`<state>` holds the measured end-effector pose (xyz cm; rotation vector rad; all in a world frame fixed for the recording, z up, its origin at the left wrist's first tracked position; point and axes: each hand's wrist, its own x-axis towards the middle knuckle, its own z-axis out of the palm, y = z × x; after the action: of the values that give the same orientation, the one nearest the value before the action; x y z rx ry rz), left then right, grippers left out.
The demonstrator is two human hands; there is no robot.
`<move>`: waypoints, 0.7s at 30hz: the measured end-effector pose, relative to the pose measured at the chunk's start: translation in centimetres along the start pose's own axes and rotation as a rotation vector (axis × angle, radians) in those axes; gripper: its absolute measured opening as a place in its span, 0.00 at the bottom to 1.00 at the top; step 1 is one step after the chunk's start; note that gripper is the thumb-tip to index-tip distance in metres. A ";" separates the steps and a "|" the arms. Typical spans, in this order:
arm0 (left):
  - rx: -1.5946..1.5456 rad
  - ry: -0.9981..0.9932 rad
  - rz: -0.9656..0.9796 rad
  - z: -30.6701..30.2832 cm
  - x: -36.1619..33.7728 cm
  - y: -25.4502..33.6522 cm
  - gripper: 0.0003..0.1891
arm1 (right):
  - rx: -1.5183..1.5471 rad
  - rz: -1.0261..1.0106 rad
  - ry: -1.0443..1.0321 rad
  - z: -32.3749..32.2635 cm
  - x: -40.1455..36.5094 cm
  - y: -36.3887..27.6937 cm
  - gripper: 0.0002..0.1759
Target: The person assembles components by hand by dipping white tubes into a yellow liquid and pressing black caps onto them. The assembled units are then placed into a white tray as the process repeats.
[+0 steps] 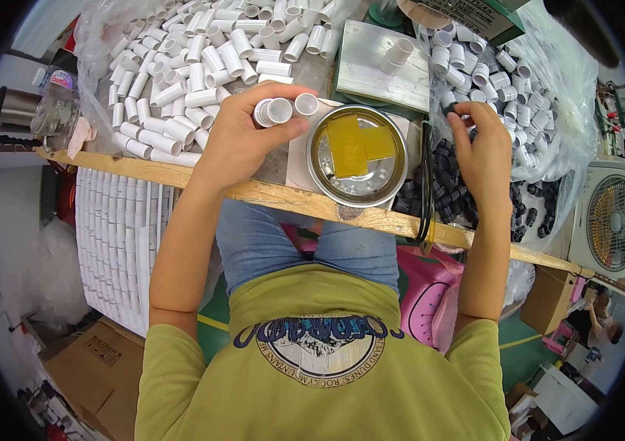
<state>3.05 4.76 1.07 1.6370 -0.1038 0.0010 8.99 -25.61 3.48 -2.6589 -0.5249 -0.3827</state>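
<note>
Two white plastic tube pieces (279,111) are held side by side in my left hand (242,136), their open ends facing up, left of the round metal bowl. Inside that bowl (315,174) lie two yellow pads (346,147). My right hand (483,151) is over the edge of the pile of small black parts (448,180), thumb and index finger pinched around a small dark part (450,108). Behind the bowl, a white fitting (401,51) stands on a metal block (371,77).
Many white tubes (202,70) cover the table's back left. Short white fittings (518,110) fill a plastic bag at the right. A wooden strip (268,195) forms the front edge. A fan (610,220) stands far right; another person (601,323) is behind it.
</note>
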 end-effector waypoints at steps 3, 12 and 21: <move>-0.030 0.000 0.044 0.9 -0.2 -0.4 0.16 | 0.195 -0.241 0.067 1.0 -0.8 -2.9 0.06; -0.274 -0.020 -0.098 2.7 -1.3 -0.4 0.16 | 0.116 -0.305 -0.027 3.2 -2.1 -4.9 0.08; -1.016 0.052 -0.197 7.8 -1.1 -0.8 0.15 | 1.055 0.142 0.112 3.6 -4.3 -6.1 0.09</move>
<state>1.52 -2.88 -0.38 0.6254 0.0919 -0.1390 3.33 -20.12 0.86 -1.6289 -0.3498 -0.1363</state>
